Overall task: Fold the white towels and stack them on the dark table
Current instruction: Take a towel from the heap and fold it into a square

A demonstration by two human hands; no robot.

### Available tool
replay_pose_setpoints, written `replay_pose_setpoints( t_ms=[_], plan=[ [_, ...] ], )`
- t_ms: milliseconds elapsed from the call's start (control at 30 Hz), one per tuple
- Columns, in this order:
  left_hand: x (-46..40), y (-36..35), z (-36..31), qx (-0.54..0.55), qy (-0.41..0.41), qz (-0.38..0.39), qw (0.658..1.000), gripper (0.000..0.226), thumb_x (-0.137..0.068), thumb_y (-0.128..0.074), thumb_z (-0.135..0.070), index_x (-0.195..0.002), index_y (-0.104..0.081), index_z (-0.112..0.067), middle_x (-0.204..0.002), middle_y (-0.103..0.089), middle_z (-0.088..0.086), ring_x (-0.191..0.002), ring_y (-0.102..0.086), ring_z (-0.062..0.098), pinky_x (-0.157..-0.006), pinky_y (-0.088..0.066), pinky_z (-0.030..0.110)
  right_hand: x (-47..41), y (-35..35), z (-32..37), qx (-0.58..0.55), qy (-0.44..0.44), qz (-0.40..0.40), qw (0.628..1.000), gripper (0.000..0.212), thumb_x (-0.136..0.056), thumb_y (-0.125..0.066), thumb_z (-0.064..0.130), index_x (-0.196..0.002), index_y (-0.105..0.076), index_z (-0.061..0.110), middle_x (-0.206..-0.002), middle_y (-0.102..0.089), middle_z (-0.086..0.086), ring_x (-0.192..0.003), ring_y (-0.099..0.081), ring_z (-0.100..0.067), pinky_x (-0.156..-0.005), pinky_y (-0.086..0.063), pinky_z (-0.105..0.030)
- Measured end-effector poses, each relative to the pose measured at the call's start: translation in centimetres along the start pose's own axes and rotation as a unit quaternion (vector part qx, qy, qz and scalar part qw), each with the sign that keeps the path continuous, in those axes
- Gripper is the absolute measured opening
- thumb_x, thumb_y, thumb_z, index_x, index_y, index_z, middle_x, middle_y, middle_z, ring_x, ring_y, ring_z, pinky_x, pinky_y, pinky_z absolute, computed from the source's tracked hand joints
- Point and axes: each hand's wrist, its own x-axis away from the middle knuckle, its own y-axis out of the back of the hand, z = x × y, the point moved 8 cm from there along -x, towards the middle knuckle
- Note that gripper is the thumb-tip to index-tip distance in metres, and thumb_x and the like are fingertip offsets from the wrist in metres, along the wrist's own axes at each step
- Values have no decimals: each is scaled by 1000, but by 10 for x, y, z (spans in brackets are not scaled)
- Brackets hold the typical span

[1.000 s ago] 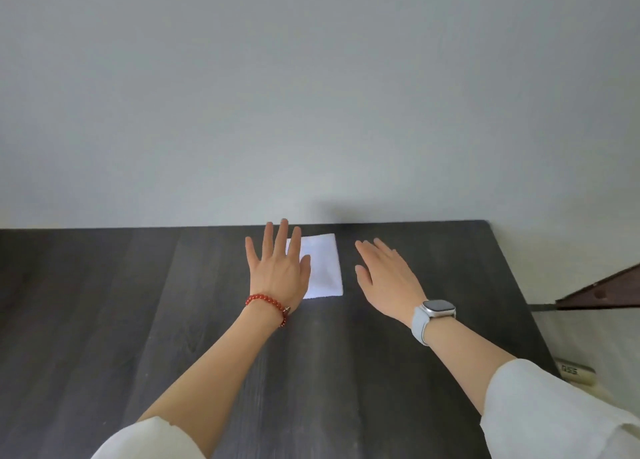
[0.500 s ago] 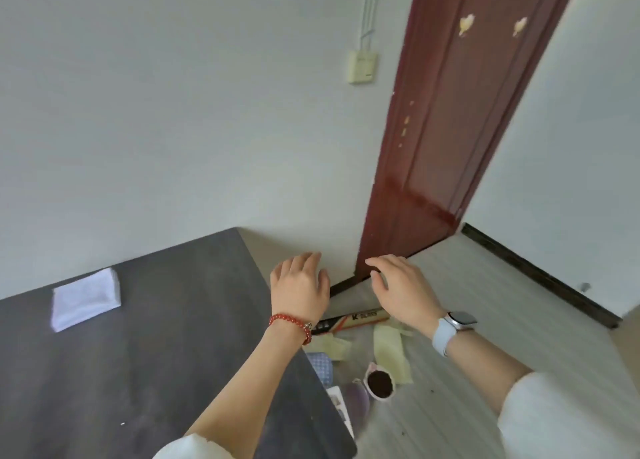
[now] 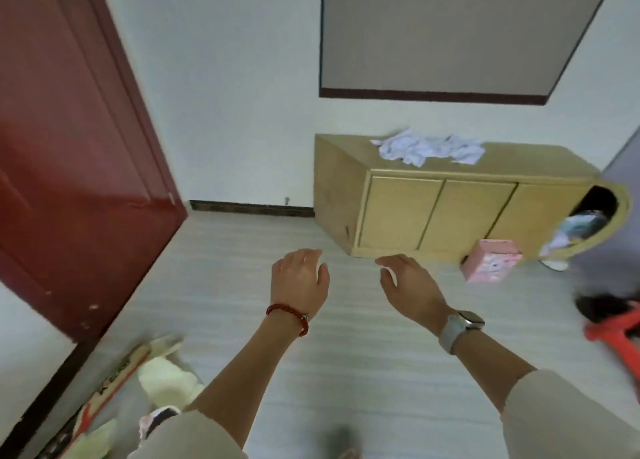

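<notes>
Room: pale striped floor point(image 3: 311, 372), white wall, dark red door point(image 3: 69, 147) at left. The dark tabletop is not in view.

Cabinet point(image 3: 433, 213): low, yellow wood, three door panels, standing against the far wall ahead and to the right. Its top runs left to right across the view.

White towels point(image 3: 429, 150): an unfolded, crumpled heap on the cabinet top, toward its left end, the heap's long axis following the cabinet's length. Count of towels cannot be told.

Pink box point(image 3: 491, 260): on the floor just in front of the cabinet's right part.

Left hand point(image 3: 299, 278): red bead bracelet at the wrist; the grip loosely curled, holding nothing, raised over the floor.

Right hand point(image 3: 410, 285): watch at the wrist; the grip relaxed and half-spread, holding nothing.

Relation governing the next move: the heap lies forward, above and slightly right of both hands, well apart from them. The right hand appears the nearer; a reach would likely run across the floor to the cabinet top.
</notes>
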Motion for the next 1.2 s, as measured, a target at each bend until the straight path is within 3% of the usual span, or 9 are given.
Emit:
replay_pose_setpoints(
  t_ms=[233,433,600,733,933,1200],
  plan=[
    [-184,-155,-150,27,-85,84,992,34,-95,-39,-27,-124,-54,-17,-124,-57,1,-111,-51,20,-96,-36,33,-102,74,-219,-3,-120,-42,992,29,-93,-43,14,-117,-60,13,-114,-63,-7,-103,-59,-24,-89,-47,-33],
    [-324,-239,-303,38,-158,121,979,35,-95,-38,-27,-127,-51,-19,-127,-55,0,-114,-50,19,-97,-33,33,-171,156,-363,35,-175,-46,983,27,-94,-42,13,-113,-62,12,-111,-66,-4,-99,-61,-23,-80,-43,-26],
    [-403,-324,-407,48,-200,145,968,34,-94,-40,-26,-125,-52,-20,-126,-56,-1,-113,-52,18,-97,-35,31,-218,202,-495,15,-229,-72,971,27,-93,-42,14,-110,-63,14,-109,-66,-3,-99,-60,-22,-84,-48,-35],
    [-462,-401,-461,43,-211,164,963,34,-94,-40,-25,-125,-52,-20,-127,-56,-2,-114,-52,17,-96,-37,31,-274,227,-597,-1,-217,-90,972,27,-92,-44,10,-111,-63,11,-107,-66,-8,-95,-60,-25,-83,-47,-33],
    [-568,-480,-490,68,-87,154,982,29,-92,-45,-21,-118,-57,-16,-120,-59,2,-107,-56,22,-91,-42,32,-382,238,-727,-29,-203,-45,978,28,-92,-43,11,-111,-63,11,-106,-65,-8,-95,-60,-26,-85,-47,-35],
    [-670,-558,-458,117,73,135,981,27,-91,-48,-17,-114,-62,-15,-117,-60,4,-101,-60,26,-91,-46,38,-529,205,-795,-51,-124,55,990,28,-93,-41,12,-114,-60,11,-115,-63,-4,-104,-57,-21,-90,-42,-29]
  ],
)
